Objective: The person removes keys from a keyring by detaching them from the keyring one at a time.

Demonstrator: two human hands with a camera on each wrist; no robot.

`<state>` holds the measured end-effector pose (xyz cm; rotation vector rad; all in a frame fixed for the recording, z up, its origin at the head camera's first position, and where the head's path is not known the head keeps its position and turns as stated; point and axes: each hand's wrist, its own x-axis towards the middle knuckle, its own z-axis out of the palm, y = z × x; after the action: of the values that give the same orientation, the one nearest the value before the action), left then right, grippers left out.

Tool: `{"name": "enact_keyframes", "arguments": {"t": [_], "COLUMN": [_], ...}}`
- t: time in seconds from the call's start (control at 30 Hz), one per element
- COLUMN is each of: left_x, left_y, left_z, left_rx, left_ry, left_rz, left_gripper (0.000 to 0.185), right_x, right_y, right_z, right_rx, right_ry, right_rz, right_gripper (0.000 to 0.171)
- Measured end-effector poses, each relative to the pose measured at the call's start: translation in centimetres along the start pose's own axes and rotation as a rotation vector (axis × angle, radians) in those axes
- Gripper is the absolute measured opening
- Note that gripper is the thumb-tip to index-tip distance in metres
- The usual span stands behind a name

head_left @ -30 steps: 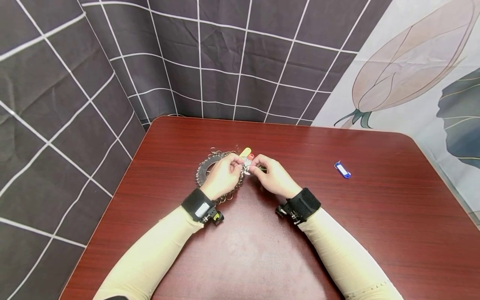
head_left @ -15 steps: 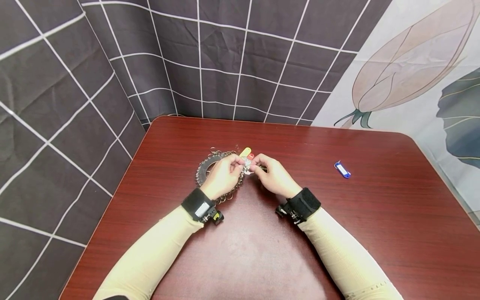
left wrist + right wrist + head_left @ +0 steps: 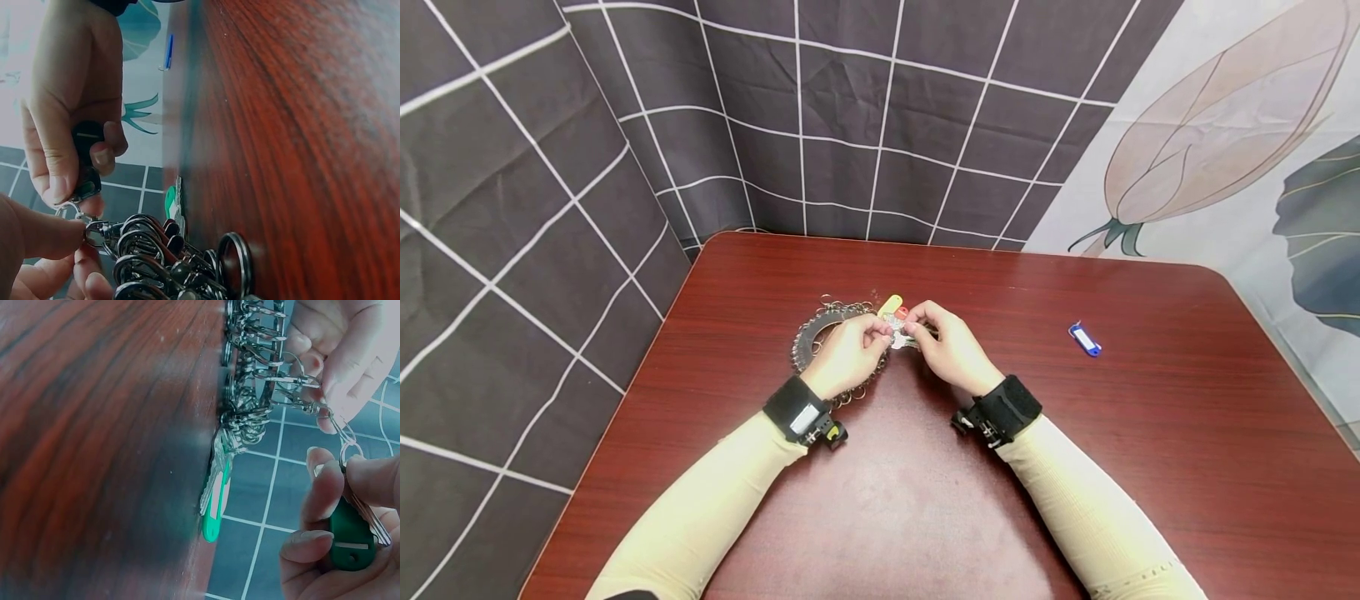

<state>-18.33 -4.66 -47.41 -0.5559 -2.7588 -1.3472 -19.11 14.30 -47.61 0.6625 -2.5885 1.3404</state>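
In the head view my left hand and right hand meet at the right edge of a round grey key holder fringed with metal clips. My left thumb and fingers pinch a small metal clasp near the holder's edge. Joined to the clasp is a split ring. My right hand grips a green key tag and silver keys, its thumb and fingertips close to that ring. Another green tag with keys lies beside the holder.
Past my fingertips lie a yellow tag and a red tag. A blue key tag rests far to the right on the red-brown table. Dark checked cloth hangs along the back and left.
My right hand has shifted slightly up and away, its fingers re-set. More of a silver key shows between the hands now. The left hand has moved only a little; the blue tag is unmoved.
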Motion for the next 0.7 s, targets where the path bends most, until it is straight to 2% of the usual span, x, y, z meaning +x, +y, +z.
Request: {"name": "enact_keyframes", "arguments": {"t": [0.13, 0.33, 0.7], "left_x": [0.01, 0.08, -0.17], "left_y": [-0.11, -0.19, 0.18], "left_z": [0.11, 0.1, -0.1], "left_rx": [-0.003, -0.013, -0.05], "left_ry": [-0.004, 0.032, 0.056], "left_rz": [-0.013, -0.006, -0.024], "left_gripper": [0.009, 0.009, 0.012], "right_x": [0.04, 0.05, -0.03], "right_y": [-0.04, -0.14, 0.07], "right_z": [-0.03, -0.12, 0.02], "right_rx": [0.015, 0.038, 0.007], "right_ry": [-0.004, -0.018, -0.105], "right_rz": [0.011, 0.029, 0.002], "right_gripper": [0.002, 0.007, 0.005]}}
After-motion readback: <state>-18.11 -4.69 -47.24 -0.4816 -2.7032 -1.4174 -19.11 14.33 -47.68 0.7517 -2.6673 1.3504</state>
